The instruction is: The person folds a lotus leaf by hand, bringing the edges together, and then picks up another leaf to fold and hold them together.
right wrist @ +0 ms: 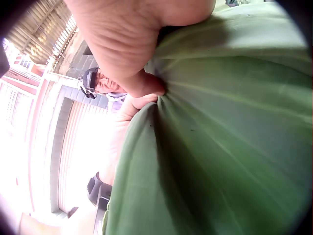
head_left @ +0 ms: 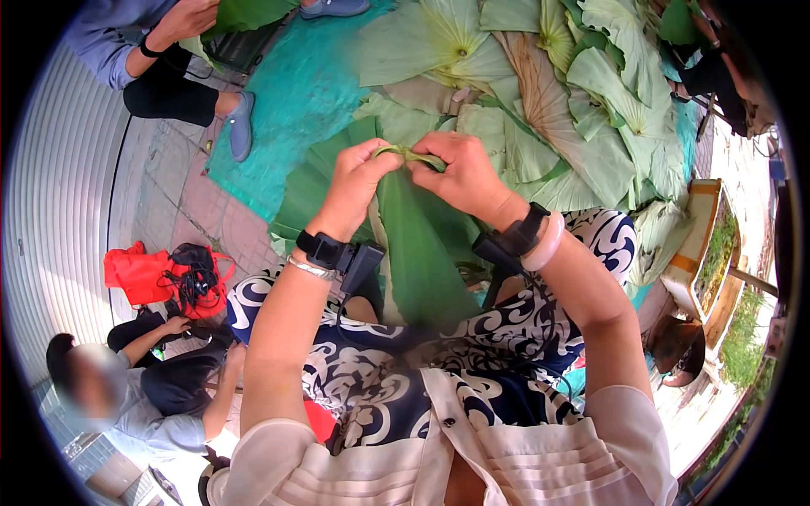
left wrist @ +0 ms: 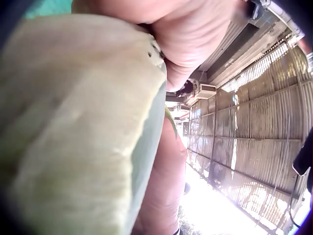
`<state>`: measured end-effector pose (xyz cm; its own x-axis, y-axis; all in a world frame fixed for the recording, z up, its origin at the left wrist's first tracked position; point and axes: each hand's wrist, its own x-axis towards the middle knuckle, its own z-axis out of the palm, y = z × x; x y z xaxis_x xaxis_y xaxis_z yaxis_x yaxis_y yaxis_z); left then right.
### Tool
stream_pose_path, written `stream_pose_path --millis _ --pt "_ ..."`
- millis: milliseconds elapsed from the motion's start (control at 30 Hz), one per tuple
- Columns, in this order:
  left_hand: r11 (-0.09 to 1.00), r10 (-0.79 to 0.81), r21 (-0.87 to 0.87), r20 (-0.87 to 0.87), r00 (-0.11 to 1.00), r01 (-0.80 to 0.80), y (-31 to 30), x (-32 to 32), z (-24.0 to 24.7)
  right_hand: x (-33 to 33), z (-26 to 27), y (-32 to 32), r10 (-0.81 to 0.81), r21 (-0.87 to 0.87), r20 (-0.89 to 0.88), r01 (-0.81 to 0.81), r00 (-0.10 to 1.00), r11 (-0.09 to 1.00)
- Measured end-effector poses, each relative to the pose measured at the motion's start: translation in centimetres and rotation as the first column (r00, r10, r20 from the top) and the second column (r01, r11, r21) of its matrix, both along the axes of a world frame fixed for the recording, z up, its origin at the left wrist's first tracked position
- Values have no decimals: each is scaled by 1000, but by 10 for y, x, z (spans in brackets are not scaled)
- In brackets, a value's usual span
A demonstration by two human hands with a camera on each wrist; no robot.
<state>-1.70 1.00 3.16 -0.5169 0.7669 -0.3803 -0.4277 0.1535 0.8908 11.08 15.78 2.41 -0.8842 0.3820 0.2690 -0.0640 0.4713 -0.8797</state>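
A large green lotus leaf (head_left: 422, 244) hangs in folds from both hands, over the lap. My left hand (head_left: 359, 181) pinches its gathered top edge between thumb and fingers. Close beside it, my right hand (head_left: 462, 171) grips the same bunched edge, a twisted strip (head_left: 407, 155) showing between the two. In the left wrist view the pale face of the leaf (left wrist: 73, 127) fills the left side and covers part of the fingers. Folds of the leaf (right wrist: 220, 127) fan out from the pinched point in the right wrist view.
More lotus leaves (head_left: 582, 126) lie heaped ahead on a turquoise sheet (head_left: 295, 93). One person (head_left: 181, 25) sits at the upper left, another (head_left: 160, 396) at the lower left. A red bag (head_left: 139, 274) stands on the paving to the left, and a planter box (head_left: 704, 244) at the right.
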Motion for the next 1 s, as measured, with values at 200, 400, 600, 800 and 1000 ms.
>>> stream_pose_path --millis 200,400,600,800,1000 --pt "997 -72 -12 2 997 72 -1 -5 11 0 13 9 49 -189 156 -19 986 982" --pt "969 -237 -124 -223 945 214 -3 -11 9 0 2 16 112 -88 155 -99 982 991" --pt "948 -305 -206 -366 879 244 -4 -13 6 0 2 23 218 -105 211 -199 953 974" --pt "959 -279 -130 -329 902 250 -3 -11 8 1 4 24 257 -255 220 -199 941 946" --pt "968 -252 -55 -281 926 246 -5 -9 15 0 6 27 286 -400 240 -174 928 900"
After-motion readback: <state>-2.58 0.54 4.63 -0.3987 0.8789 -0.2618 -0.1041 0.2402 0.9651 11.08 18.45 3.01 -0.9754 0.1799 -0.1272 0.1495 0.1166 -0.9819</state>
